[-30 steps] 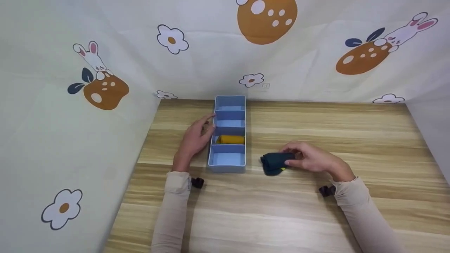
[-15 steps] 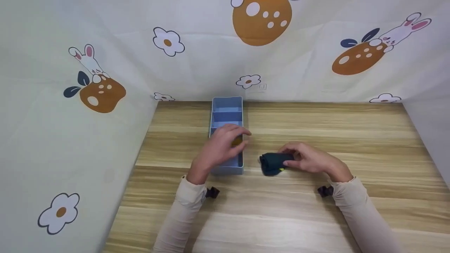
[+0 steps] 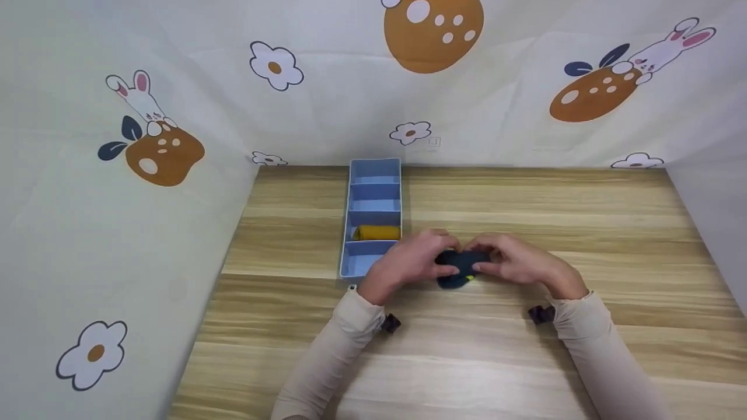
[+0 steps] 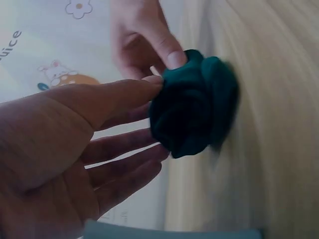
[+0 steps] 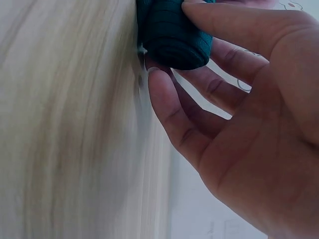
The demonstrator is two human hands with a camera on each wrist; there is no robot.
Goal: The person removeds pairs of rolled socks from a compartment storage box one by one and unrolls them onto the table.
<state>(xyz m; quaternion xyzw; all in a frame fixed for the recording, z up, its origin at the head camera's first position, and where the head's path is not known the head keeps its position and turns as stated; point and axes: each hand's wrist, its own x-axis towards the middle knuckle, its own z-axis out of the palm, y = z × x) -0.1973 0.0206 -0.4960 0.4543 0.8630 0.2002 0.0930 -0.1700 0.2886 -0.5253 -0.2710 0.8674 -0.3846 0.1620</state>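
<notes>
A rolled-up dark green sock (image 3: 461, 263) with a small yellow patch lies on the wooden table, between the two hands. My left hand (image 3: 417, 256) holds its left end, thumb in front and fingers behind; in the left wrist view the thumb lies against the coiled end of the sock (image 4: 184, 109). The right hand (image 3: 516, 259) pinches the other end, and the right wrist view shows its thumb on the ribbed roll (image 5: 174, 37) with fingertips below. To the left stands a long blue box (image 3: 345, 256) split into several compartments.
A rolled yellow cloth (image 3: 378, 233) lies in the box's second compartment from the front. The box's near right corner is hidden behind the left hand. A printed wall sheet (image 3: 327, 116) borders the table's back edge (image 3: 496, 168).
My left hand has left the box's left side, passed over the box to the right and taken hold of the sock's left end. The right hand has stayed on the sock.
</notes>
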